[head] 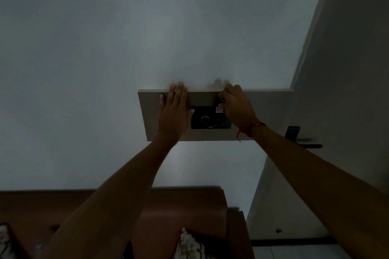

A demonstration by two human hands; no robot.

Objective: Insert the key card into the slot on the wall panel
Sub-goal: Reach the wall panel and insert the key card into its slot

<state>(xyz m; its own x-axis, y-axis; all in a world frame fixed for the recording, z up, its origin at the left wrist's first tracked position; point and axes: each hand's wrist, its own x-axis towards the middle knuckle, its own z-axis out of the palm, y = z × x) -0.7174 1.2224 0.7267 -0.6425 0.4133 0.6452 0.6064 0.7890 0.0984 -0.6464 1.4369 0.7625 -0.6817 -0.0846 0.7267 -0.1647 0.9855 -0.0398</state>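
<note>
Key card: not clearly visible; a small pale patch [219, 109] shows just left of the right hand, too dim to identify.
Wall panel [267, 111]: pale rectangular board on the wall, its right edge meeting the door frame.
Control unit [210, 120]: dark, with a round dial, at the panel's lower middle (slot not discernible).
Right hand [236, 105]: fingers curled at the unit's upper right corner; what they grip, I cannot tell.
Left hand [174, 111]: flat, fingers spread, fingertips reaching the panel's top edge.
Open room: bare wall above and left.
Door handle [305, 143]: dark, right of the panel.
Room: dim.
</note>
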